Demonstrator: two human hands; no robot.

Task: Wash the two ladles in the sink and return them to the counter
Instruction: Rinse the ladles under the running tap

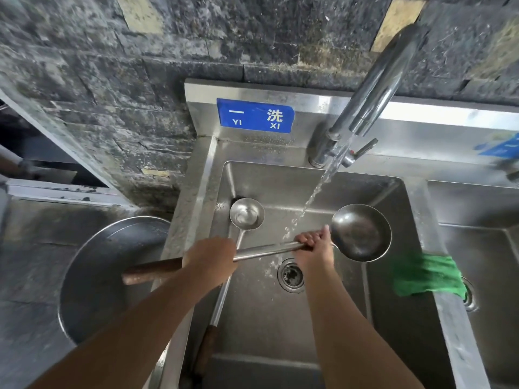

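I hold a large steel ladle [362,233] level across the steel sink [317,192]. My left hand [209,259] grips its shaft where the brown wooden handle begins. My right hand [314,245] is closed around the shaft just beside the bowl. Water from the tap [373,85] falls on the shaft next to my right hand. A smaller ladle [247,213] lies in the sink's left part, bowl up at the far corner, its long shaft running toward me under my left arm.
A large round steel pan [112,262] sits on the dark counter [28,276] to the left. A green cloth [427,276] drapes over the divider to a second basin [488,248] on the right. The drain [291,274] lies below my right hand.
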